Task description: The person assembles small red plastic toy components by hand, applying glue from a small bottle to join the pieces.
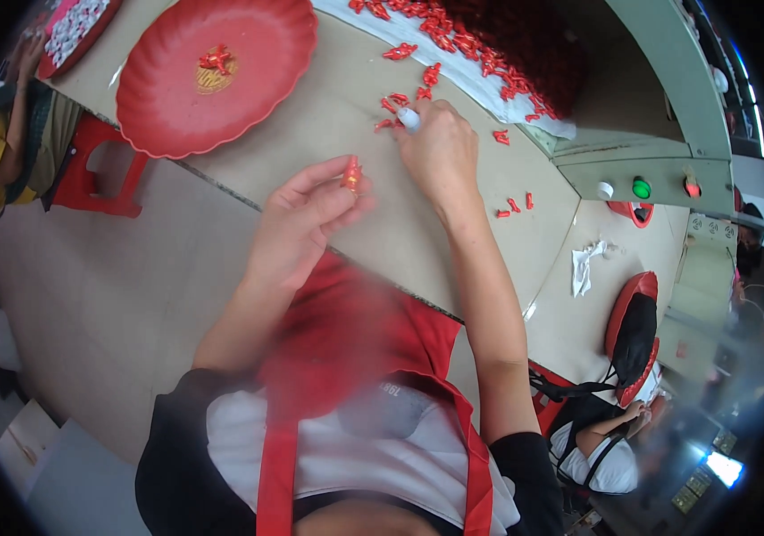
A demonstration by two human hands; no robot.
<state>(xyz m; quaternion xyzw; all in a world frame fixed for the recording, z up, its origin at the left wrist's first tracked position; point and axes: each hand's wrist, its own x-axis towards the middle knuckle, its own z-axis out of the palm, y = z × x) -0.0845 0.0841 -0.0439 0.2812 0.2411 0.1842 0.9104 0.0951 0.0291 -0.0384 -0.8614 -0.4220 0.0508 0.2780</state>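
Observation:
My left hand (pixel 306 210) is raised over the table's near edge, pinching a small glossy red figurine (pixel 352 176) with a touch of gold between thumb and fingers. Farther out, my right hand (pixel 438 152) is lowered to the tabletop with its fingers curled together. A white cover, apparently a finger cot (pixel 409 119), shows at one of its fingertips. Small red plastic pieces (pixel 391 104) lie right beside those fingertips. What the right fingers grip, if anything, is hidden. Up and left, a scalloped red plate (pixel 154 98) bears one red figurine (pixel 216 60) at its middle.
Many red pieces (pixel 462 40) heap on a white cloth (pixel 484 89) before an open pale-green machine (pixel 667 161) with buttons. A few loose red parts (pixel 514 205) lie right of my right hand. A red stool (pixel 100 170) and co-workers flank the table.

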